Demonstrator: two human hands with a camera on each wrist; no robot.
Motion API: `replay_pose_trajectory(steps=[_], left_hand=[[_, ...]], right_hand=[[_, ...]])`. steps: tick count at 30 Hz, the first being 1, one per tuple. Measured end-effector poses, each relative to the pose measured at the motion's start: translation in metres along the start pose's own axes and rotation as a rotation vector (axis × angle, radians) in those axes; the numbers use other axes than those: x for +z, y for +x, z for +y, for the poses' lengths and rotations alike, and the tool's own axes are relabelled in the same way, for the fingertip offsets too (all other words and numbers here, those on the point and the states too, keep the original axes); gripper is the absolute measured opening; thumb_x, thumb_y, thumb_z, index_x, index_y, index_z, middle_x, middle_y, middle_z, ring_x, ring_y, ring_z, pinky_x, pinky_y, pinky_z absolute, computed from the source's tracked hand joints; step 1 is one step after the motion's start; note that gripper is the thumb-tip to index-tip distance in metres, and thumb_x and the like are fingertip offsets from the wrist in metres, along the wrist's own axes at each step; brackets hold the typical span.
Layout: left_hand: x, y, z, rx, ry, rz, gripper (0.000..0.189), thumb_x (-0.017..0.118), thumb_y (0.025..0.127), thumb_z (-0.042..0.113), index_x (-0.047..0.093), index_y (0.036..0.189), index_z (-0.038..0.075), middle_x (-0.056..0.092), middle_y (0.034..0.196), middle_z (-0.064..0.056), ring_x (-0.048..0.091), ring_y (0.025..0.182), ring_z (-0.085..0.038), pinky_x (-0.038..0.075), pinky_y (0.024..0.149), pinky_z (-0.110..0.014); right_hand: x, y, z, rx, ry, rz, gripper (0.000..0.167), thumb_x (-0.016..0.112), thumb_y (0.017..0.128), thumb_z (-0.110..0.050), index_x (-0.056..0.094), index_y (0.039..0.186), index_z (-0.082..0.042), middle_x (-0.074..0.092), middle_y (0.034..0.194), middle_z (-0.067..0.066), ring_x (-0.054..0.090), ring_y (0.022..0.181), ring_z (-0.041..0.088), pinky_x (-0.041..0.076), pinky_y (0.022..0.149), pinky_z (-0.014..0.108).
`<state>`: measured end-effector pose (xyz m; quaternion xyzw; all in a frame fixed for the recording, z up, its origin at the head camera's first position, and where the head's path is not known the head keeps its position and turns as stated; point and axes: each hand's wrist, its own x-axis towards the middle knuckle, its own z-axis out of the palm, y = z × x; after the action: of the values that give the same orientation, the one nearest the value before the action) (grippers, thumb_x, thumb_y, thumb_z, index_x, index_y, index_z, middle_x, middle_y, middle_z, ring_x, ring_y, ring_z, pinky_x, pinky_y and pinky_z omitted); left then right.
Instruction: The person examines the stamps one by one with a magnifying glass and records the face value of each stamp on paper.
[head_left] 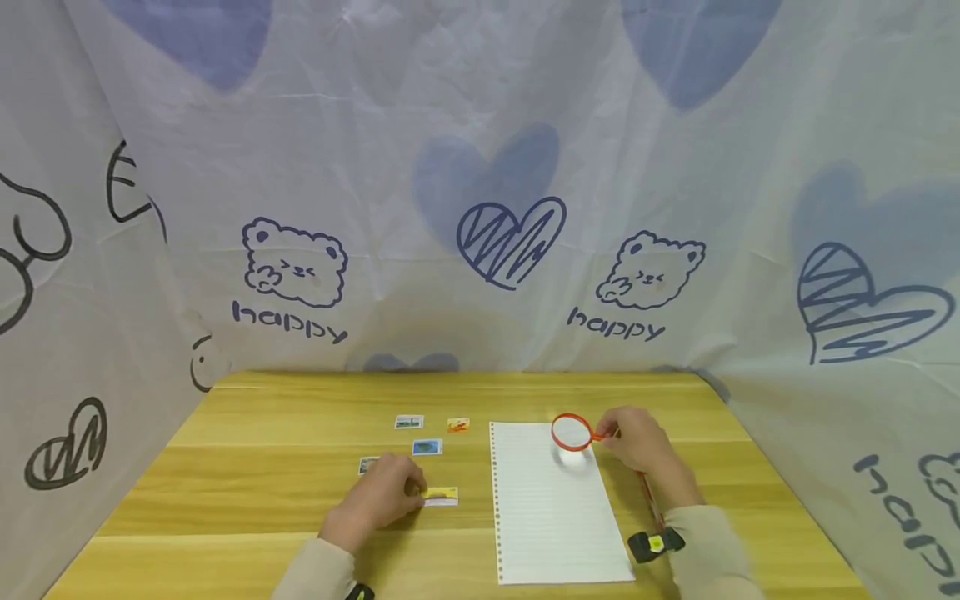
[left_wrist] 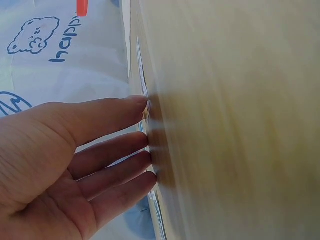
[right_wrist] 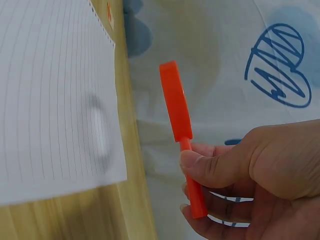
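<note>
My left hand (head_left: 381, 492) is low over the table, its thumb and a finger pinching the left edge of a yellow-and-white stamp (head_left: 442, 497). In the left wrist view that stamp (left_wrist: 142, 65) shows as a thin strip at the thumb tip, the other fingertips down by the tabletop. My right hand (head_left: 637, 435) holds a red magnifying glass (head_left: 572, 415) by its handle, the lens raised above the upper right of a lined paper sheet (head_left: 555, 517). In the right wrist view the magnifying glass (right_wrist: 176, 102) is seen edge-on, thumb against the handle.
Other small picture stamps lie by the left hand: a green one (head_left: 409, 422), an orange one (head_left: 458, 425), a blue one (head_left: 427, 447) and one partly hidden (head_left: 366, 464). A red pen (head_left: 651, 500) lies under the right wrist. A printed cloth (head_left: 480, 333) hangs behind the table.
</note>
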<state>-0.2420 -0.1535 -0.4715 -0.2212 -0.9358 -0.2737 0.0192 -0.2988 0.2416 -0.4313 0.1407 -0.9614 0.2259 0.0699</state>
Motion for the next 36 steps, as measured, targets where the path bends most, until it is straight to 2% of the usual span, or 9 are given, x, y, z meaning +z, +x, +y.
replay_pose_trajectory(steps=[9,18,25,36], left_hand=[[0.001,0.0,0.0,0.008,0.015,0.011,0.012,0.085,0.078,0.002,0.08,0.089,0.003,0.078,0.089,-0.01,0.061,0.074,-0.011,0.052,0.063,-0.024],[0.002,0.001,0.0,-0.017,-0.005,-0.011,0.009,0.084,0.081,0.002,0.081,0.09,0.004,0.08,0.093,-0.011,0.072,0.083,-0.02,0.062,0.071,-0.036],[0.002,0.002,0.001,-0.027,-0.012,-0.016,0.01,0.084,0.081,0.001,0.081,0.09,0.003,0.08,0.092,-0.011,0.071,0.081,-0.018,0.061,0.07,-0.034],[0.002,0.003,0.0,-0.042,-0.001,-0.007,0.011,0.085,0.08,0.002,0.081,0.09,0.004,0.08,0.093,-0.01,0.07,0.083,-0.018,0.062,0.074,-0.037]], right_hand=[[0.015,0.005,-0.028,-0.013,0.031,-0.029,0.013,0.076,0.084,0.005,0.073,0.081,-0.007,0.068,0.077,0.002,0.057,0.073,0.013,0.049,0.066,0.028],[0.023,0.006,-0.048,-0.029,0.017,-0.035,0.015,0.078,0.083,0.005,0.073,0.08,-0.008,0.068,0.077,0.002,0.057,0.072,0.012,0.049,0.065,0.028],[0.029,0.006,-0.06,-0.04,0.011,-0.028,0.015,0.08,0.081,0.005,0.073,0.078,-0.008,0.067,0.074,-0.001,0.056,0.07,0.011,0.049,0.065,0.027],[0.039,0.007,-0.078,-0.12,0.001,-0.024,0.018,0.081,0.08,0.004,0.07,0.076,-0.01,0.067,0.073,-0.001,0.056,0.069,0.01,0.048,0.064,0.025]])
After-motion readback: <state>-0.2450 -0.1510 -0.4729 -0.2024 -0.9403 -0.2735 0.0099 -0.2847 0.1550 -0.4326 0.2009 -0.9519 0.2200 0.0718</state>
